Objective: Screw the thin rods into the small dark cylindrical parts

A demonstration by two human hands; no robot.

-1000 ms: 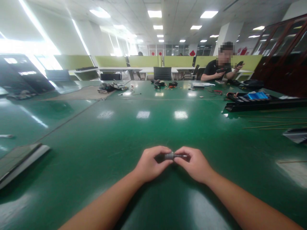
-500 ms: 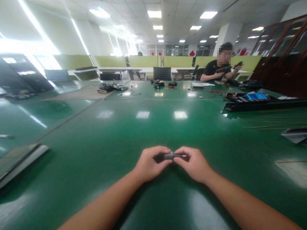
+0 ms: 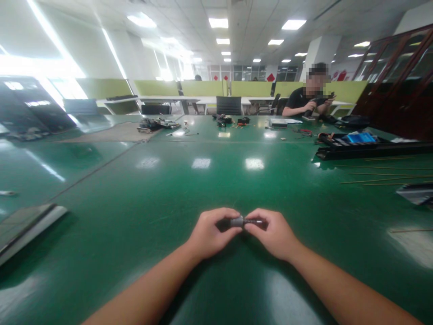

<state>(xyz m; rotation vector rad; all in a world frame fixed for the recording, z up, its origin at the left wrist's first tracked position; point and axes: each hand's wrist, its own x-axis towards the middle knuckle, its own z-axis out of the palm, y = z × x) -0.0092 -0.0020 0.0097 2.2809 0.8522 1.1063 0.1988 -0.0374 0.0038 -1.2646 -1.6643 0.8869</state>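
In the head view, my left hand (image 3: 213, 232) pinches a small grey metal cylinder (image 3: 237, 221) between thumb and forefinger, close over the table. A thin dark rod (image 3: 253, 221) with a spiral look, like a drill bit, sticks out rightward from the cylinder and has a bright tip. Around this rod my right hand (image 3: 275, 234) closes its thumb and forefinger, near where it meets the cylinder. Both pieces lie level and in line. The cylinder's left end is partly hidden by my left fingers, and the remaining fingers of both hands curl out of sight.
The glossy green table (image 3: 162, 189) spreads around my hands. A flat panel (image 3: 30, 225) lies at left. At right are thin rods (image 3: 382, 175) and a long black channel (image 3: 365, 150). Across the table sits a person (image 3: 301, 101) holding a dark tool.
My hands stay almost in place, and a little more of the dark rod shows between my right fingers. The person opposite has brought the dark tool lower and their hands closer together.
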